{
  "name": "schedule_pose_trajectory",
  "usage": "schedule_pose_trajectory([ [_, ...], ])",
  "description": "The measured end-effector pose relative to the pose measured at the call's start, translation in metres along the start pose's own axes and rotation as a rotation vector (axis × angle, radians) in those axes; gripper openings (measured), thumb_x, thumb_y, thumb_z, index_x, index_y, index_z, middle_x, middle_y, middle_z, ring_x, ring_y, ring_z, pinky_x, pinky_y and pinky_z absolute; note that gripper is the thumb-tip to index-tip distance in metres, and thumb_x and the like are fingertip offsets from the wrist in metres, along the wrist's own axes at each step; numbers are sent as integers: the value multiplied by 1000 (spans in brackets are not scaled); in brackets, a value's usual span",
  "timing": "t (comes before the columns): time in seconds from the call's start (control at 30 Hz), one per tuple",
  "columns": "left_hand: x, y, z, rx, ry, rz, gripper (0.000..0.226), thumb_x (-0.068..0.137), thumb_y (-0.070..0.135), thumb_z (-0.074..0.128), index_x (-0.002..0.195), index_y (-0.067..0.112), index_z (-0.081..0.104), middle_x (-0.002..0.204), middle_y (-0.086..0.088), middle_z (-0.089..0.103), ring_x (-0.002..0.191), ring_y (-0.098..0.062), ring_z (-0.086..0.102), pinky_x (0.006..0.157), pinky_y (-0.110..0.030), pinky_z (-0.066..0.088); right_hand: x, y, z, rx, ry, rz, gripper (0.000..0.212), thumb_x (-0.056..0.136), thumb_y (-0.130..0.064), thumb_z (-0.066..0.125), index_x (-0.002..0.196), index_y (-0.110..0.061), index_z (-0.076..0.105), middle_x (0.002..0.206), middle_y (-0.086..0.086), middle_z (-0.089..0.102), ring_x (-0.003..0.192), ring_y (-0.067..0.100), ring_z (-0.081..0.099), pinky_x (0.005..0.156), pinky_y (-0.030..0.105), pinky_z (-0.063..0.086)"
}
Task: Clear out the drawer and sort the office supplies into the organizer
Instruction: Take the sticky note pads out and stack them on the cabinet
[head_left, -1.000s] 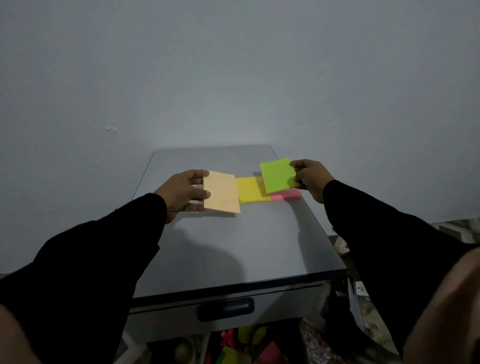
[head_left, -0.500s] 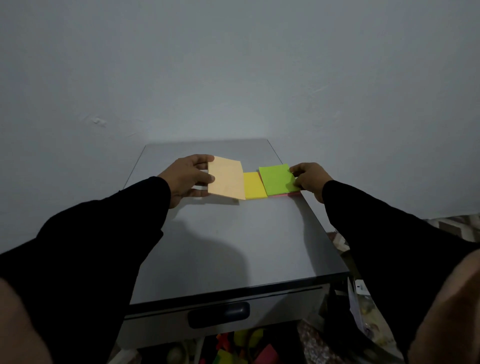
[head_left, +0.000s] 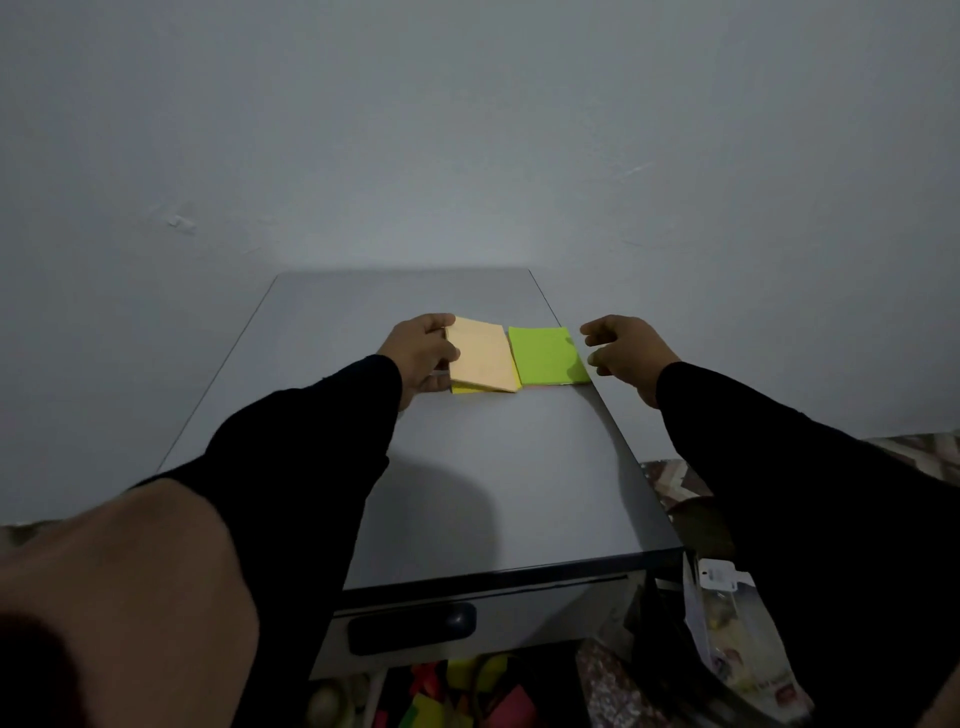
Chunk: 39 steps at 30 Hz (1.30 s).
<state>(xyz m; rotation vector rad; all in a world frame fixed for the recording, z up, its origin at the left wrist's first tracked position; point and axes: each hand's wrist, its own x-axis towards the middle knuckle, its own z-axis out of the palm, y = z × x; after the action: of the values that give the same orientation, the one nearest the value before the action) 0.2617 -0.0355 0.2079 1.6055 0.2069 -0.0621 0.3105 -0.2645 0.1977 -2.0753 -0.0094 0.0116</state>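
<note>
Left hand (head_left: 422, 358) grips orange pad (head_left: 480, 361), apparently atop yellow pad (head_left: 464, 388), left of green pad (head_left: 545, 355) on worktop (head_left: 493, 467); right hand (head_left: 626, 351) loose, empty, just right of green.

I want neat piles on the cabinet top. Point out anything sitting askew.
The orange pad held by the left hand sits askew on the yellow pad, whose corner shows beneath its near edge. The green pad lies flat over a pink one, barely visible. The right hand holds nothing.
</note>
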Motion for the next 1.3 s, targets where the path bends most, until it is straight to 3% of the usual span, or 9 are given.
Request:
schedule_pose_trajectory([
  [0.13,9,-8,6,53,60,-11,50,86,-11,47,132,10,48,107,-8,49,71,-14,51,44,-17,48,-7,-2,-1,-6,-7,-23,42,83,17,44,121,1,55,124,22,54,87,23,50,61,21,44],
  [0.23,11,-10,10,132,87,-18,50,85,-12,48,131,8,51,92,-9,47,61,-16,44,42,-18,42,-14,-4,3,-3,-15,-32,42,82,18,44,120,3,55,121,23,55,86,23,49,60,21,42],
  [0.4,1,-7,12,209,74,-22,47,85,-8,55,130,5,52,94,-12,49,57,-17,44,41,-20,40,-28,-10,5,-8,-33,-52,42,79,17,47,117,2,57,101,11,53,87,21,49,68,27,44],
  [0.6,-51,14,5,269,46,67,39,87,-1,58,126,4,54,103,-10,49,73,-16,49,50,-18,43,-74,-31,3,53,-66,-81,39,81,10,54,118,-2,54,100,8,55,83,21,50,64,26,43],
  [0.7,-99,15,-1,273,11,132,35,89,3,57,124,5,55,102,-9,54,86,-17,51,62,-20,43,-114,-44,2,101,-125,-100,38,83,8,55,119,-3,52,100,8,54,82,22,49,64,26,43],
  [0.8,-155,7,-11,287,-15,170,30,90,8,57,120,10,57,97,-5,57,83,-11,54,65,-19,44,-162,-51,3,133,-186,-108,39,84,8,55,120,-4,50,97,6,55,79,22,51,67,26,46],
  [0.93,-222,-17,-30,301,32,231,24,91,14,58,114,15,59,94,3,59,89,-10,57,67,-18,48,-222,-46,8,190,-312,-83,35,86,7,55,116,-9,50,94,5,57,73,18,56,69,28,49],
  [1.1,-279,-77,-43,265,82,191,24,89,6,59,113,7,58,85,1,60,62,4,56,51,-10,42,-282,-17,22,163,-413,-52,30,88,2,57,115,-10,50,92,4,60,74,15,58,67,24,50],
  [1.3,-315,-158,-57,300,92,15,36,87,4,62,122,1,54,107,-11,57,93,-17,56,66,-12,48,-315,44,57,107,-467,37,30,88,3,56,116,-8,51,89,3,58,76,17,56,67,25,47],
])
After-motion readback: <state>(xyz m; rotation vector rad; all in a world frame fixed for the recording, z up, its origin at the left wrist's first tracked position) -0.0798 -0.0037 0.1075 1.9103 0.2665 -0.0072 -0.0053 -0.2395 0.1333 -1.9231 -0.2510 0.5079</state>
